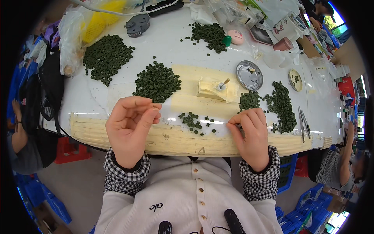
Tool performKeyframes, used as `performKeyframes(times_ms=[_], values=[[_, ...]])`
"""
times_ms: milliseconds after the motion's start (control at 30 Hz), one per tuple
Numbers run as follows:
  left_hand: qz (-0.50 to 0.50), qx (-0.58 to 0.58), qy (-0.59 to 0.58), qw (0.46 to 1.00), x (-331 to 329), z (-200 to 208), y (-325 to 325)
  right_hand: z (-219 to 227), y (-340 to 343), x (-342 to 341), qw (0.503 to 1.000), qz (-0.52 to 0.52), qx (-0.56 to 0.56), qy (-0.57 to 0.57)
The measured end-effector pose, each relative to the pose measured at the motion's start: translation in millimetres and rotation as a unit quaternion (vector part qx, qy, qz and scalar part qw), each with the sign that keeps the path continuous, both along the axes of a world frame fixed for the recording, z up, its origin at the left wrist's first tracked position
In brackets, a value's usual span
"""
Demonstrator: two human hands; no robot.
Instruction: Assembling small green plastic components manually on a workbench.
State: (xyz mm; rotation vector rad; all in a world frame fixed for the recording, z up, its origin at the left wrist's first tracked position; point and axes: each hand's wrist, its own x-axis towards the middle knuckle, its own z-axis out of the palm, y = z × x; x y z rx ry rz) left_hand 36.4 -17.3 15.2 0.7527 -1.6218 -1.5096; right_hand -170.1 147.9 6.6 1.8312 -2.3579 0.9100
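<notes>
My left hand is raised over the table's front edge, its thumb and fingertips drawn together in a pinch. Whatever is in it, if anything, is too small to make out. Just beyond it lies a heap of small dark green round pieces. My right hand is closed low over the tabletop, fingertips pressed together, their contents hidden. Between the hands is a loose scatter of the same green pieces. A small tape-covered block with a short peg standing in it sits farther back. Another small green pile lies beyond my right fingers.
More green heaps lie at the far left, far middle and right. A round metal lid, a small dish and tweezers are on the right. Plastic bags crowd the far left. People sit at both sides.
</notes>
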Motion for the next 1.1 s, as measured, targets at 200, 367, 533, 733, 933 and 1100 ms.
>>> performKeyframes(times_ms=[200, 367, 533, 733, 933, 1100], values=[[-0.191, 0.257, 0.143, 0.937, -3.3, -14.9, 6.8, 10.9, -6.0, 18.0, 0.972, -0.011, -0.115, -0.203], [-0.249, 0.374, 0.167, 0.878, -17.6, -20.8, 20.7, 14.9, -15.1, 29.6, 0.947, 0.017, -0.143, -0.286], [-0.238, 0.368, 0.138, 0.888, -23.5, -19.1, 25.8, 10.2, -16.4, 35.2, 0.901, 0.022, -0.125, -0.414], [-0.214, 0.340, 0.150, 0.903, -24.4, -16.8, 27.5, 9.4, -17.6, 38.7, 0.834, 0.041, -0.131, -0.535], [-0.225, 0.237, 0.154, 0.932, -24.1, -22.7, 29.9, 6.1, -17.9, 34.4, 0.821, 0.072, -0.139, -0.548], [-0.208, 0.232, 0.126, 0.942, -25.1, -15.5, 34.4, 1.9, -17.8, 36.5, 0.808, 0.066, -0.137, -0.570]])
